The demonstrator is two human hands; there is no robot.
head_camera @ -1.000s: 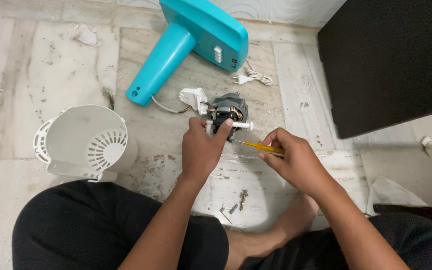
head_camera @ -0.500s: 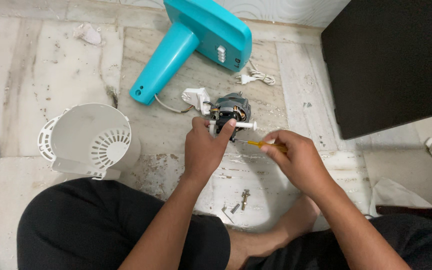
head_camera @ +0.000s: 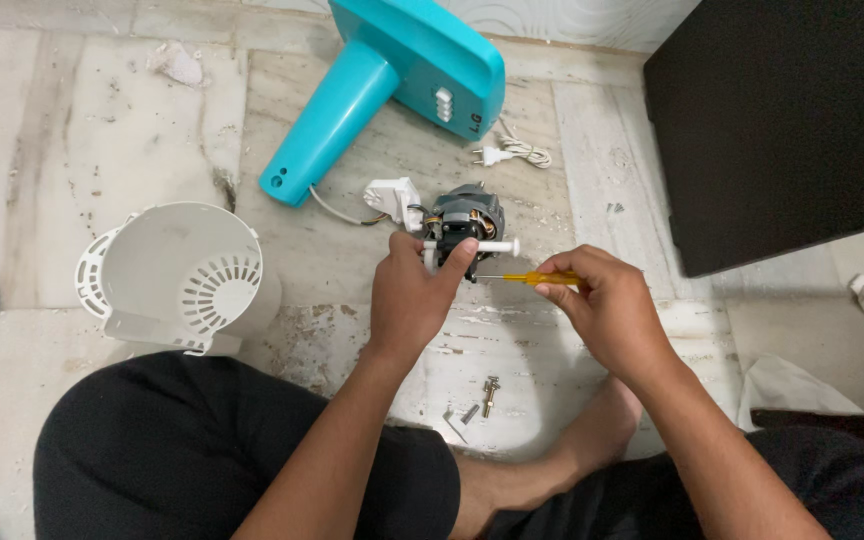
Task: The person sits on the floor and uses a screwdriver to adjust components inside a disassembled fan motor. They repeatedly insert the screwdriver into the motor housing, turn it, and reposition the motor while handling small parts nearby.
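Two bare hands work over a fan motor (head_camera: 467, 218) on a marble floor (head_camera: 72, 130). The left hand (head_camera: 414, 298) closes its grip on the motor's white shaft (head_camera: 472, 246), thumb and fingers pinching it from below. The right hand (head_camera: 607, 305) grasps a yellow screwdriver (head_camera: 532, 279), its tip pointing at the motor just beside the left thumb. Nearby lie a turquoise fan stand (head_camera: 392, 70), a white housing (head_camera: 177, 280) and loose screws (head_camera: 482, 400).
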